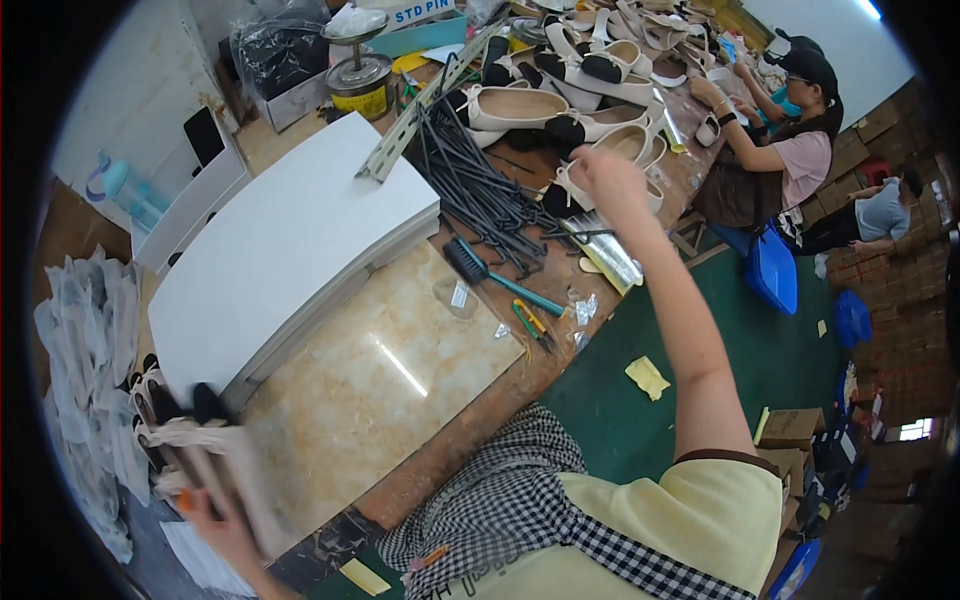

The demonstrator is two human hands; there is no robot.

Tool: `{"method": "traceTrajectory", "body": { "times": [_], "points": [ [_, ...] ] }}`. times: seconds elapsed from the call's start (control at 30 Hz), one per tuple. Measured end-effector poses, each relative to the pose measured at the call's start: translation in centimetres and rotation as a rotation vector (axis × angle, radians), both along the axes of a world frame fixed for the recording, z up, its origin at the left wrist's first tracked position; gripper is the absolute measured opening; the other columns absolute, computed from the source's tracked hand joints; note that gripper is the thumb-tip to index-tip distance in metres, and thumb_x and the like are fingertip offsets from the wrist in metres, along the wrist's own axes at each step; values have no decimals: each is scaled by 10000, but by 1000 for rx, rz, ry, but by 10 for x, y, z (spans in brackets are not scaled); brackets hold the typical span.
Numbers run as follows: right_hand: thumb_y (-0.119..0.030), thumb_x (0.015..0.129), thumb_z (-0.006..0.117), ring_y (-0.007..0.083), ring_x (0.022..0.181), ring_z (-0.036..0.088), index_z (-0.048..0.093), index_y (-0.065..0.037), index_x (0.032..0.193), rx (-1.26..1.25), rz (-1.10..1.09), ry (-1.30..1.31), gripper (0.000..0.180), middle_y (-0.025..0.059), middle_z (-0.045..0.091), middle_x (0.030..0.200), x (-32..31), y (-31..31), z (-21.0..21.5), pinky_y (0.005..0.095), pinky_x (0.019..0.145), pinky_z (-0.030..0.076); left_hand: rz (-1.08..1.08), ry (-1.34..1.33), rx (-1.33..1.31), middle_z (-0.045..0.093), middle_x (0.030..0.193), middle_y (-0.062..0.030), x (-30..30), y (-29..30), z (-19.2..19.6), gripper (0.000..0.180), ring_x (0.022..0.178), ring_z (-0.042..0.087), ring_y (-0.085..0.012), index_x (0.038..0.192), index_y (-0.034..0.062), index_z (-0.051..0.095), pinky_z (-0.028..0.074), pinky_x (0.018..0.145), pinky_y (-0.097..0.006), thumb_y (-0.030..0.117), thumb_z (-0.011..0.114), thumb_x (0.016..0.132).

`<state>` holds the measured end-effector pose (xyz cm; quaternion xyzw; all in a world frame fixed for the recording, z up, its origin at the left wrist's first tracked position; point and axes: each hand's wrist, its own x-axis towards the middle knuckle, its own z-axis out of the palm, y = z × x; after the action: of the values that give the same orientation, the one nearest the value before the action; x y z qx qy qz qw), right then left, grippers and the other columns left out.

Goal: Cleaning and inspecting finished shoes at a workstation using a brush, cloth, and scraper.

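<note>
My left hand (212,522), at the lower left, is closed on a beige ballet flat with a black toe (235,465), smeared by motion. Something orange shows at its fingers. Other beige-and-black shoes lie just beyond it, partly hidden. My right arm stretches far out over the bench, where my right hand (612,182) has its fingers closed at the edge of a beige ballet flat with a bow and black toe (570,192). That shoe lies at the near side of a heap of similar flats (515,103). The fingertips are partly hidden.
A stack of curved white boards (290,250) borders a marbled slab (370,390). Nearby lie dark rods (470,180), a brush (510,287), thread snips (532,318) and a foil roll (610,258). Plastic-wrapped items (90,370) hang left. A co-worker (790,150) handles things farther along the bench.
</note>
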<state>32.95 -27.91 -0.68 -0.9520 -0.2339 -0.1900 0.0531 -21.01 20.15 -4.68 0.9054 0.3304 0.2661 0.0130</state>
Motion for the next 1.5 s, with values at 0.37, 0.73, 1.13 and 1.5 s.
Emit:
{"method": "traceTrajectory", "body": {
  "times": [0.37, 0.73, 1.13, 1.5],
  "points": [
    [-117, 773, 638, 340, 866, 675, 702, -111, 1111, -327, 125, 217, 343, 174, 698, 963, 128, -65, 33, 426, 764, 537, 300, 165, 48, 584, 1248, -190, 14, 202, 20, 377, 1177, 541, -318, 1230, 2, 614, 391, 1020, -379, 260, 605, 955],
    [-164, 821, 577, 266, 846, 645, 618, -30, 1047, 110, 641, 897, 266, 153, 666, 925, -82, 90, 78, 392, 775, 503, -495, 66, -829, 632, 998, -81, 157, -140, -8, 449, 868, 561, -162, 1365, 62, 516, 485, 795, -307, 144, 583, 928],
    [-135, 862, 608, 312, 908, 650, 712, -40, 896, -609, 120, -216, 145, 131, 670, 923, 169, 16, -46, 449, 818, 512, 256, -300, -1124, 655, 1105, -180, 81, -171, -56, 679, 894, 663, -225, 1492, -14, 295, 517, 779, -308, 204, 608, 930],
    [-173, 982, 498, 267, 1029, 649, 576, 77, 1220, 1635, 139, 982, 354, 192, 647, 1147, -125, 3, -7, 382, 959, 502, 67, -123, -1079, 638, 728, -103, 86, -145, -44, 628, 599, 595, -153, 1414, -18, 449, 486, 589, -288, 152, 657, 845]
  ]
}}
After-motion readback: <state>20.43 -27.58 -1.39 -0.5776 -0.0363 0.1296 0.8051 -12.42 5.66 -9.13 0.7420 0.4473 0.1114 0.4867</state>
